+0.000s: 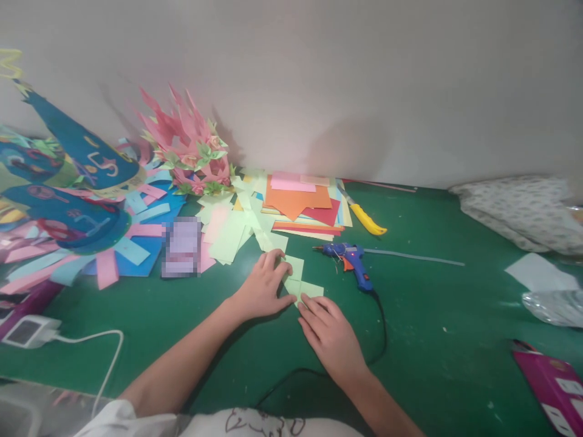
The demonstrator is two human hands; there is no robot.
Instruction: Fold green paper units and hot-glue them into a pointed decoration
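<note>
A small folded piece of light green paper (295, 267) lies on the green table between my hands. My left hand (266, 285) is at its left side, with the fingers bent and spread over the paper's edge and the thumb reaching to its lower part. From the lower right, my right hand (330, 334) rests on the paper with its fingers stretched out flat. Just right of the paper is a blue glue gun (350, 258) with an orange trigger, a clear glue stick (419, 257) sticking out behind it.
Behind my hands lie stacked coloured paper (296, 197), green strips (228, 237) and a yellow utility knife (367, 220). At left stand a pink paper crown (191, 145) and blue cone hats (86, 142), near a blurred phone (181, 247). A black cord (381, 328) curves below the glue gun. A power strip (551, 382) sits right.
</note>
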